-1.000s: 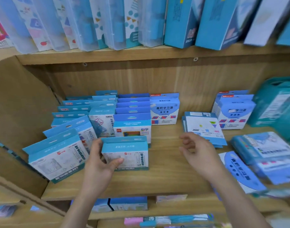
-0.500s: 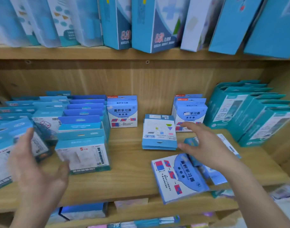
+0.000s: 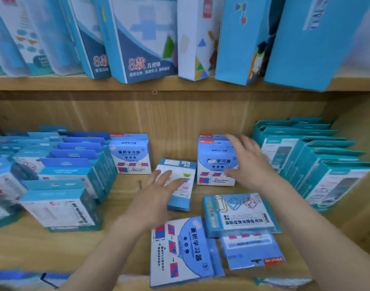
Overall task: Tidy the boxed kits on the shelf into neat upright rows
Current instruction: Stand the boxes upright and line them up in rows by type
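Observation:
Blue and white boxed kits fill the wooden shelf (image 3: 60, 248). My left hand (image 3: 156, 196) hovers with fingers spread over a small kit lying flat (image 3: 183, 185) in the middle. My right hand (image 3: 247, 164), fingers apart, is against the right side of an upright kit pair (image 3: 213, 162) at the back. Another upright kit (image 3: 131, 153) stands at back centre. Upright rows (image 3: 62, 171) stand at the left. Three kits lie flat at the front: one with red and blue squares (image 3: 184, 250), one with frame shapes (image 3: 240, 215), and one beneath it (image 3: 251, 250).
Teal boxes (image 3: 318, 162) stand in slanted rows at the right, close to my right wrist. Tall boxes (image 3: 142, 38) lean on the shelf above. The flat kit at the front overhangs the shelf edge. More items show on a lower shelf (image 3: 22, 278).
The view has swung right. My left hand let go of the front left kit and moved to the middle flat kit. My right hand rose from the flat kits to the upright pair.

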A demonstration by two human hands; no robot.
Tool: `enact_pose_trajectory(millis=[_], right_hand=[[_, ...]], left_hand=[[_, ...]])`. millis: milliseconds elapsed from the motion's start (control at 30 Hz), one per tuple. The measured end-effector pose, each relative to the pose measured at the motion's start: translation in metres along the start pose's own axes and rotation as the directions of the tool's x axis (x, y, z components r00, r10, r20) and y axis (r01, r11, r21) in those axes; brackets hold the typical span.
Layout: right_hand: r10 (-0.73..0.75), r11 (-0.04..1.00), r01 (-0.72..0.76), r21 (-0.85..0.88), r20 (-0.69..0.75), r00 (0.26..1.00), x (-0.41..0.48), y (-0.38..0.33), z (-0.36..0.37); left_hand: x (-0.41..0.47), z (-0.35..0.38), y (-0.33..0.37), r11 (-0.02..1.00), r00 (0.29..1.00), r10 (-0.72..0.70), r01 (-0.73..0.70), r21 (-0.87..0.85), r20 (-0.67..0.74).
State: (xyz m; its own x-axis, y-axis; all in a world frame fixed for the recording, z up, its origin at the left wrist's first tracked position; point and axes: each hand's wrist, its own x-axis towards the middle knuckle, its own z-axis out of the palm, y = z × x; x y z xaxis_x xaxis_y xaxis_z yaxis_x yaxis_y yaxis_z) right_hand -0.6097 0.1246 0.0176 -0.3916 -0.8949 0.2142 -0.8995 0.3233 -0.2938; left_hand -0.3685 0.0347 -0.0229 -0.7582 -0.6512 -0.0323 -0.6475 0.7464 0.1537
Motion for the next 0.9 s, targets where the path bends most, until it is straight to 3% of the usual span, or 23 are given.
enact_pose_trajectory(millis=[67, 167, 300, 367, 433, 500, 567, 700, 800, 900], right_hand=[[-0.003, 0.999, 0.004, -0.038, 0.025, 1.000, 0.006, 0.005, 0.006], [-0.009, 0.987, 0.019, -0.158, 0.067, 0.998, 0.009, 0.007, 0.011], [-0.038, 0.976, 0.031, -0.214, -0.027, 0.999, 0.004, -0.007, 0.006], [-0.132, 0.983, 0.136, -0.125, 0.042, 0.990, -0.004, -0.025, 0.007], [-0.244, 0.969, 0.247, 0.008, 0.205, 0.948, -0.015, -0.045, 0.013], [-0.299, 0.954, 0.276, 0.116, 0.320, 0.899, -0.020, -0.058, 0.023], [-0.309, 0.947, 0.261, 0.185, 0.318, 0.896, -0.022, -0.063, 0.028], [-0.287, 0.931, 0.197, 0.308, 0.281, 0.916, -0.028, -0.066, 0.015], [-0.327, 0.869, 0.129, 0.478, 0.358, 0.875, -0.033, -0.078, 0.009], [-0.360, 0.792, 0.109, 0.601, 0.315, 0.878, -0.034, -0.107, 0.026]], left_hand=[[0.010, 0.007, -0.008, 0.995, 0.993, -0.053, 0.043, 0.089, 0.107], [0.016, 0.017, -0.012, 0.986, 0.999, -0.026, 0.018, 0.167, 0.043], [0.022, 0.017, -0.017, 0.977, 0.999, 0.029, -0.034, 0.211, 0.024], [0.024, 0.009, -0.019, 0.971, 0.997, 0.056, -0.068, 0.231, 0.057], [0.024, -0.006, -0.022, 0.966, 0.993, 0.107, -0.117, 0.229, 0.057], [0.021, -0.027, -0.023, 0.979, 0.987, 0.161, -0.161, 0.128, 0.013], [0.016, -0.051, -0.023, 0.988, 0.989, 0.149, -0.150, -0.034, -0.021], [-0.005, -0.089, -0.035, 0.985, 0.997, 0.079, -0.076, -0.156, 0.011], [-0.015, -0.109, -0.044, 0.983, 0.995, 0.035, -0.019, -0.183, 0.089], [-0.018, -0.109, -0.047, 0.988, 0.980, 0.025, 0.005, -0.154, 0.198]])
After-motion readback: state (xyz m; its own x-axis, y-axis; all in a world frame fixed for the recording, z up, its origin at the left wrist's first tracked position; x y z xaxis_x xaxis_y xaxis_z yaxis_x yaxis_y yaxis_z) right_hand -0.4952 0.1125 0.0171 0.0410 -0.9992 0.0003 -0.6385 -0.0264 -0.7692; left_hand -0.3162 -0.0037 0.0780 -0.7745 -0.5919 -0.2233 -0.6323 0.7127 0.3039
